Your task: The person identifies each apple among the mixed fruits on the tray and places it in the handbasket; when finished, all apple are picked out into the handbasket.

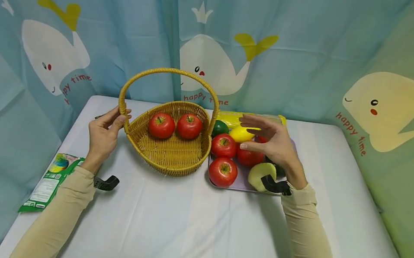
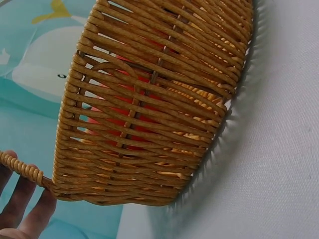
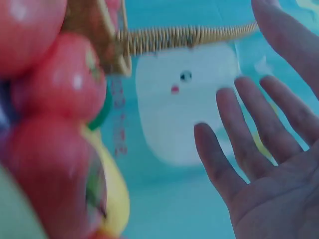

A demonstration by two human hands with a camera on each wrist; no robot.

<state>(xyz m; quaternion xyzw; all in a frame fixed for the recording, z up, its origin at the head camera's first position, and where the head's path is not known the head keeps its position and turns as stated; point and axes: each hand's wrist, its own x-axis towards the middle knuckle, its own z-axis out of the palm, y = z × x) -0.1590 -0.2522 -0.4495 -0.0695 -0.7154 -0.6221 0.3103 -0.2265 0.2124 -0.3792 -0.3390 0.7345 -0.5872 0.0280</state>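
A woven wicker basket (image 1: 164, 167) stands on the table with two red apples (image 1: 161, 125) inside it. At the left foot of its tall arched handle (image 1: 173, 71), my left hand (image 1: 104, 135) pinches the handle between thumb and fingers. In the left wrist view, fingers (image 2: 37, 214) lie behind the wrapped handle, and the basket's side (image 2: 139, 114) fills much of the picture. Over the fruit tray, my right hand (image 1: 273, 142) hovers, its fingers spread and nothing held. Beneath it sit red apples (image 1: 222, 172), a yellow lemon-like fruit (image 1: 240, 134) and a pale green fruit (image 1: 261, 176).
The lilac tray (image 1: 240, 185) stands right beside the basket. A dark green fruit (image 1: 220, 128) and a yellow packet (image 1: 228, 117) are at its back. On the table's left edge lies a green packet (image 1: 51, 182). A whale-print curtain (image 1: 300, 80) hangs behind the table.
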